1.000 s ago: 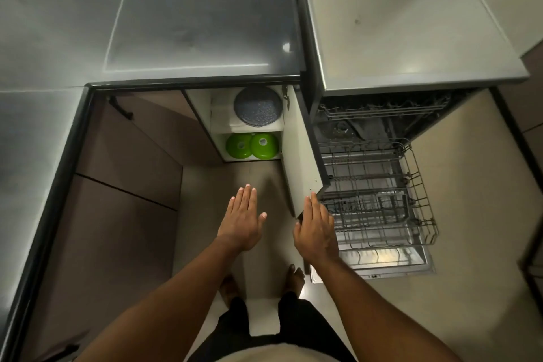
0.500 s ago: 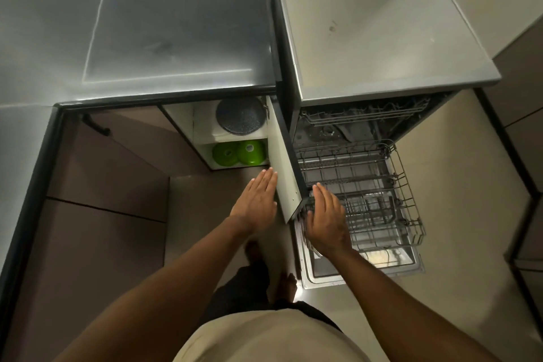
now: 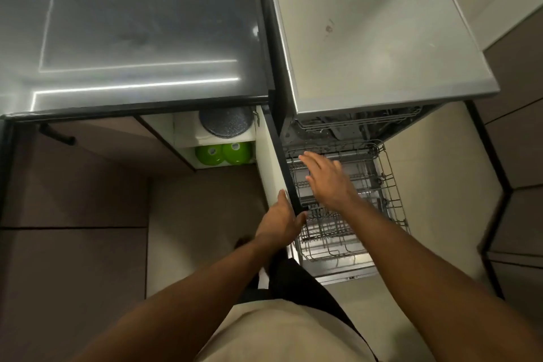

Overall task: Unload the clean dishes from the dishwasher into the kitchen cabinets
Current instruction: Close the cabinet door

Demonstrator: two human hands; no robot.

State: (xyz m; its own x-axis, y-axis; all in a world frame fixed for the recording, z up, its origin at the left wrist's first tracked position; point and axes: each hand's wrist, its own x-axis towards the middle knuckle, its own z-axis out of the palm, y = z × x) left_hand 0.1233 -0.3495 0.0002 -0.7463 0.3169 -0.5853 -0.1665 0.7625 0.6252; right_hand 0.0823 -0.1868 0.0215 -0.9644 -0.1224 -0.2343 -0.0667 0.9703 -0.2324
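Finishing: step in hand looks like the close-out, since the lower rack (image 3: 346, 206) appears bare of dishes, though its far corners are dim.
Landmark: the open cabinet door (image 3: 271, 167), standing edge-on between cabinet and dishwasher (image 3: 379, 38).
Left hand (image 3: 279, 222): at the door's near free edge, thumb on the pale inner face; the other fingers are hidden behind the edge, so whether they wrap it I cannot tell.
Right hand (image 3: 326, 176): just right of the door, over the rack, fingers straight and spread, holding nothing.
Dishes: left of the door, inside the cabinet, a dark speckled plate (image 3: 225, 122) on the upper shelf and two green bowls (image 3: 223, 153) side by side below.
Upper rack (image 3: 358, 120): right of the door and farther back, tucked under the dishwasher top; contents unclear.
Next move, as judged: push the rack in, lift the dishwasher door (image 3: 338, 272), then swing the cabinet door shut.
Edges: the door's dark edge sits tight against the rack's left rim, so little room between them.
Open room: bare floor (image 3: 202, 214) left of the door gives space to stand and swing.
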